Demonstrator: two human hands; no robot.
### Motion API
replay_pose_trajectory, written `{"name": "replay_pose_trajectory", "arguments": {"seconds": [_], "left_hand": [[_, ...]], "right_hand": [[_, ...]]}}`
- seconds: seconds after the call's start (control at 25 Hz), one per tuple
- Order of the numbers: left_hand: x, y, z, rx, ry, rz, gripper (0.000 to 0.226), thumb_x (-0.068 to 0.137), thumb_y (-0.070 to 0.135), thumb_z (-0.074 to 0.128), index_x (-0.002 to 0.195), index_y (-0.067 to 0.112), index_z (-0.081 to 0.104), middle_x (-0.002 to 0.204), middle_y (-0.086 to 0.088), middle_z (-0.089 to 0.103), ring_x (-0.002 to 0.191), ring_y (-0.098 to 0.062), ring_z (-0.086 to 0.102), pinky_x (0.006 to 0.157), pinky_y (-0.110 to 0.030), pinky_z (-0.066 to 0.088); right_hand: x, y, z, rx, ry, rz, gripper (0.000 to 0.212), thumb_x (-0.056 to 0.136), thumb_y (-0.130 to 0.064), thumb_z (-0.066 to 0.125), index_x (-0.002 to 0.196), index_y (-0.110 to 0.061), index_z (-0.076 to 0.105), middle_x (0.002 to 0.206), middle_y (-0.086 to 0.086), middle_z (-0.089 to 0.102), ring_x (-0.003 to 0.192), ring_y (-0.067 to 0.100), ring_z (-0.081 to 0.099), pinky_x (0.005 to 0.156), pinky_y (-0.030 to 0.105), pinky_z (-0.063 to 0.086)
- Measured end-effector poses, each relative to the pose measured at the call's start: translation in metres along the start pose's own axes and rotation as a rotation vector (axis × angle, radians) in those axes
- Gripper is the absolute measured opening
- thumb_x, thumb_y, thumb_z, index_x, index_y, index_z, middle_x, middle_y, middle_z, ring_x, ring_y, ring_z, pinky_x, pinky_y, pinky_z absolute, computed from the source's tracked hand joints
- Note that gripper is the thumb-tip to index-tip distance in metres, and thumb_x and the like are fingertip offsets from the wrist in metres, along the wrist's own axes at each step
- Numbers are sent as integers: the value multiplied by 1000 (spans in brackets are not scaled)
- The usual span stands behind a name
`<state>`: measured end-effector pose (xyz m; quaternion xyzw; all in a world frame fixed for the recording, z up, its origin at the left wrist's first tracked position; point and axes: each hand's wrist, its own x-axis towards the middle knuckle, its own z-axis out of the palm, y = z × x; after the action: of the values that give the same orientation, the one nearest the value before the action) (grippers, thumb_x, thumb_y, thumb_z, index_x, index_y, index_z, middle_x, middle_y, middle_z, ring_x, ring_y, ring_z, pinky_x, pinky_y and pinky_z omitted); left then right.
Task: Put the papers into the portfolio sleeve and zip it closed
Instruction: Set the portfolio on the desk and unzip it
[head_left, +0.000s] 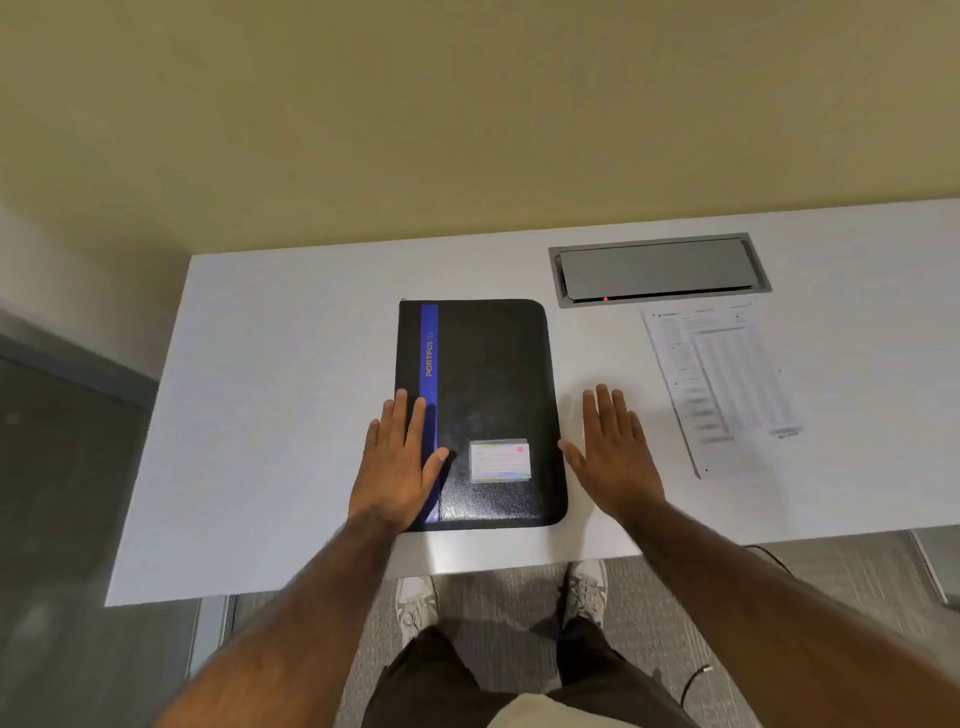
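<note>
The white bench (291, 415) carries one black portfolio (488, 395), closed, straight ahead of the person. Its long axis runs away from the body and its blue-striped spine is on the left. I cannot tell whether its zip is drawn.

One sheaf of papers (727, 384) lies flat to the right, apart from the portfolio, with its long axis also running away and slightly tilted. The number of sheets cannot be told.

One grey hatch (660, 270) is set in the bench beyond the papers.

Both hands are flat with straight fingers and hold nothing. The left hand (397, 467) rests on the portfolio's near left edge. The right hand (613, 457) rests on the bench between portfolio and papers, so it is likely the nearer one to fetch them.

One label card (500, 460) sits on the cover.
</note>
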<state>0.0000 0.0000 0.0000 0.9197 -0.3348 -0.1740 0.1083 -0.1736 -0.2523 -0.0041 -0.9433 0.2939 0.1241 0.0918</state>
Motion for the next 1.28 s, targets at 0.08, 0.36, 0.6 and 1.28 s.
{"name": "replay_pose_trajectory", "arguments": {"seconds": [0.08,0.36,0.6,1.28], "left_hand": [[-8,-9,8,89,-43,45,82,97,68,17,162,25,-10,169,0,-19,157,-23,-12,128,-42,4],[-15,-41,25,269,-199,140,79,102,59,30,162,24,-7,162,0,-32,156,-28,-16,121,-40,-9],[3,-17,17,214,-220,34,76,104,53,31,162,23,-6,168,-4,-21,157,-27,-13,127,-43,1],[143,-29,-32,-173,-93,-136,56,102,28,50,155,14,37,166,-10,22,144,-34,40,116,-44,37]], "right_hand": [[-9,-6,5,-18,-34,21,83,95,-69,10,156,-18,-14,164,6,-24,150,28,-21,122,44,-6],[-34,-9,8,-52,-94,68,83,92,-71,4,151,-22,-26,159,3,-35,146,27,-30,121,48,-12],[6,13,0,-59,-194,-20,78,98,-64,13,157,-19,-11,164,7,-22,150,28,-21,119,47,-8],[180,-32,-42,922,-134,364,37,97,-27,57,126,-5,60,125,13,64,118,35,60,94,38,50]]}}
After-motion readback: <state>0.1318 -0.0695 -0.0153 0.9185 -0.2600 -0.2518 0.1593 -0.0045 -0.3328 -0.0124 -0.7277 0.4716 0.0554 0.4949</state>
